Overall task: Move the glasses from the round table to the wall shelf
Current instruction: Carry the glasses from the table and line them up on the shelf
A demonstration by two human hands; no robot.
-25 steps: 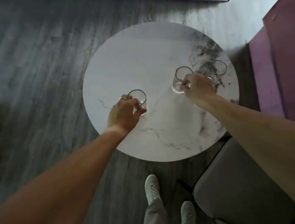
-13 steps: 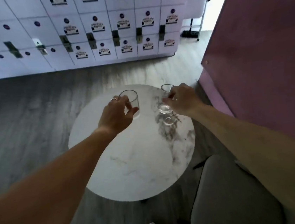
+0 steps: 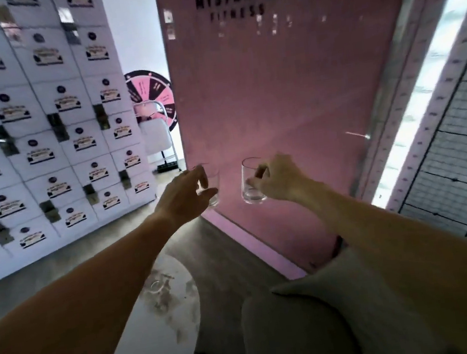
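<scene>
My left hand (image 3: 183, 195) grips a clear drinking glass (image 3: 213, 183) from the side, held up in front of the pink wall. My right hand (image 3: 278, 180) holds a second clear glass (image 3: 250, 182), upright, a little to the right of the first. Both glasses are raised well above the round marble table (image 3: 161, 319), which lies low between my forearms. A third glass (image 3: 158, 286) stands on the table near its far edge. No wall shelf is visible.
A pink wall (image 3: 290, 97) with black lettering fills the centre. White lockers (image 3: 47, 139) cover the left side. A grey padded chair (image 3: 295, 324) sits beside the table at the lower right. A prize wheel (image 3: 153, 98) and a folding chair stand in the gap behind.
Both hands have lifted their glasses off the table and raised them toward the pink wall. My view has tilted up from the tabletop to the wall and lockers.
</scene>
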